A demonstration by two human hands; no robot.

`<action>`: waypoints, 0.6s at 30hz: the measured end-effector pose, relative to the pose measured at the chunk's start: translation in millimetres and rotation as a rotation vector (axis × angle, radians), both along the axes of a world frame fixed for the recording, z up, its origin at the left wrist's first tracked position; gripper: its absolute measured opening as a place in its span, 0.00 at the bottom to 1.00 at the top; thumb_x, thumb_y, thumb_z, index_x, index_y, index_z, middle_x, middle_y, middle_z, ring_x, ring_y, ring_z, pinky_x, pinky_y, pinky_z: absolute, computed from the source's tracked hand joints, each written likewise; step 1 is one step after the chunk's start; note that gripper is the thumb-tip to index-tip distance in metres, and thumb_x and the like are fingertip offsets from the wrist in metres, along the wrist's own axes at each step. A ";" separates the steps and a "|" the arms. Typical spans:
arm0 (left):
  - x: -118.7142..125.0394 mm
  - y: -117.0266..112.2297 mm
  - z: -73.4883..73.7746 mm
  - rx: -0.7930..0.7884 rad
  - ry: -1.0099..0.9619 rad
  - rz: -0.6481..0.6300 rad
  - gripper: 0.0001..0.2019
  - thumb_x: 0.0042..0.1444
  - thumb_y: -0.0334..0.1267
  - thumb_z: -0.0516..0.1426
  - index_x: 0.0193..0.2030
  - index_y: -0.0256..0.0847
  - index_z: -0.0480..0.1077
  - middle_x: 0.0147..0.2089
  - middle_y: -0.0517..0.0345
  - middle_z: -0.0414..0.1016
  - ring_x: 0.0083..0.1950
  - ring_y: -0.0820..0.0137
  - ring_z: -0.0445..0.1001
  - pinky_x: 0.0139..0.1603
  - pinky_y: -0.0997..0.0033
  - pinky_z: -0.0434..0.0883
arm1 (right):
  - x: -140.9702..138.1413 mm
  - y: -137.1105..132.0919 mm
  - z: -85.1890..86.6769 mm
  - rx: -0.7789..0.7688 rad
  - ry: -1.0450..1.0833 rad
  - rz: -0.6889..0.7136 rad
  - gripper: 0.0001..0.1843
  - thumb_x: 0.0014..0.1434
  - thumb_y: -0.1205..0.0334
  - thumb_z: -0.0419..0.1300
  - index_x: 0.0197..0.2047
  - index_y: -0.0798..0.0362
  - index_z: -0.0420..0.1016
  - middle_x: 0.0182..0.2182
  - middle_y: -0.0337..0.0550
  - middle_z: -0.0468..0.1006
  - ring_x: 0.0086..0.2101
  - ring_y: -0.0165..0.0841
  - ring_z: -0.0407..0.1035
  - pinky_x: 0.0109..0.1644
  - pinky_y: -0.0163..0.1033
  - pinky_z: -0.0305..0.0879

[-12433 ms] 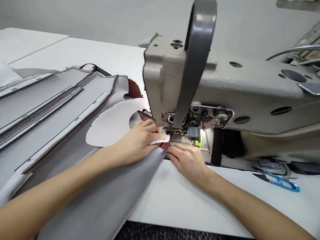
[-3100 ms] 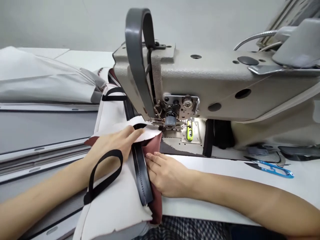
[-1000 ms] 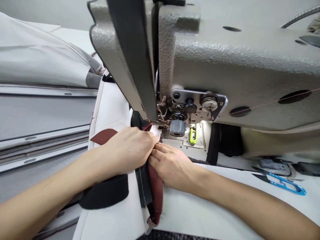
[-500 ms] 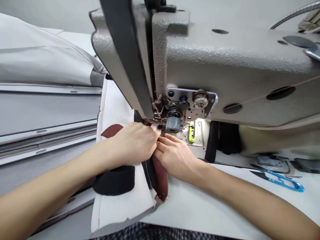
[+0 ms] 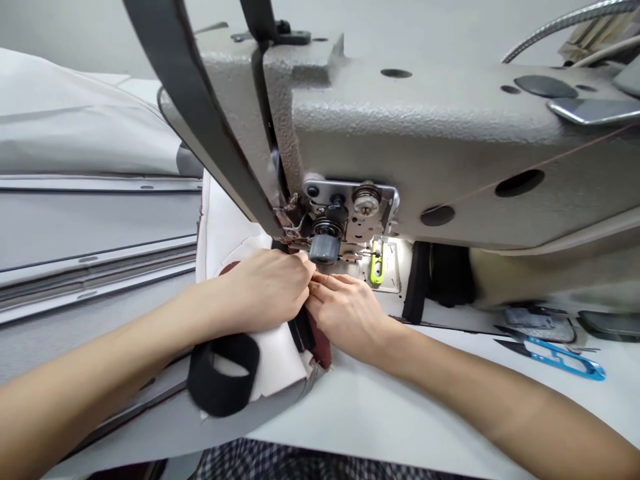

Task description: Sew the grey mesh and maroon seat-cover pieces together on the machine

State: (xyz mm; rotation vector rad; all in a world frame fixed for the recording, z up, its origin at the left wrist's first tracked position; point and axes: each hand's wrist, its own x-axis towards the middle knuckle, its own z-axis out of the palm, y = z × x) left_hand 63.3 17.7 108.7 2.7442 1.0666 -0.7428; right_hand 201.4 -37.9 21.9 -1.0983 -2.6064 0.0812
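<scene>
My left hand (image 5: pixel 273 287) is closed on a layered fabric piece (image 5: pixel 280 357), close to the needle area of the sewing machine (image 5: pixel 370 153). White, maroon and black layers show in the fabric. Beside it, my right hand (image 5: pixel 350 317) lies palm down with its fingers stretched over the fabric's right edge, touching the left hand. Its fingertips are partly hidden there. A loop of black strap (image 5: pixel 200 380) hangs from the fabric below my left wrist. The needle and the seam under the presser foot are hidden by machine parts and my fingers.
Large grey and white panels (image 5: pixel 90 220) lie on the left. Blue thread snips (image 5: pixel 563 357) rest on the white table (image 5: pixel 400 413) at right. A small yellow-green tool (image 5: pixel 377 263) lies by the machine bed, and black strips (image 5: pixel 450 273) hang behind.
The view has shifted, so the machine appears farther left. The fabric's near end has moved slightly up toward the machine, and the black strap loop has swung and opened. Both hands keep their places.
</scene>
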 end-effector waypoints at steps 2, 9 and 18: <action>-0.4 0.7 1.8 -0.004 0.004 0.013 0.16 0.57 0.28 0.46 0.43 0.31 0.74 0.35 0.45 0.77 0.31 0.61 0.74 0.31 0.65 0.66 | 1.0 1.4 0.1 -0.027 -0.001 -0.019 0.08 0.65 0.70 0.58 0.44 0.60 0.78 0.46 0.50 0.81 0.53 0.41 0.71 0.49 0.44 0.72; -10.2 3.0 0.1 0.046 -0.060 0.011 0.16 0.56 0.29 0.47 0.40 0.36 0.75 0.39 0.44 0.78 0.38 0.58 0.76 0.39 0.61 0.70 | 5.8 2.2 0.3 0.124 -0.006 0.018 0.09 0.64 0.68 0.58 0.42 0.62 0.78 0.45 0.55 0.79 0.51 0.44 0.70 0.54 0.47 0.68; -59.8 22.9 54.7 -0.178 -0.365 -0.044 0.17 0.61 0.45 0.50 0.47 0.42 0.76 0.49 0.52 0.78 0.53 0.60 0.75 0.60 0.56 0.70 | 7.6 -4.6 3.7 0.159 -0.071 0.000 0.16 0.62 0.70 0.58 0.51 0.67 0.77 0.54 0.59 0.76 0.56 0.45 0.69 0.56 0.45 0.70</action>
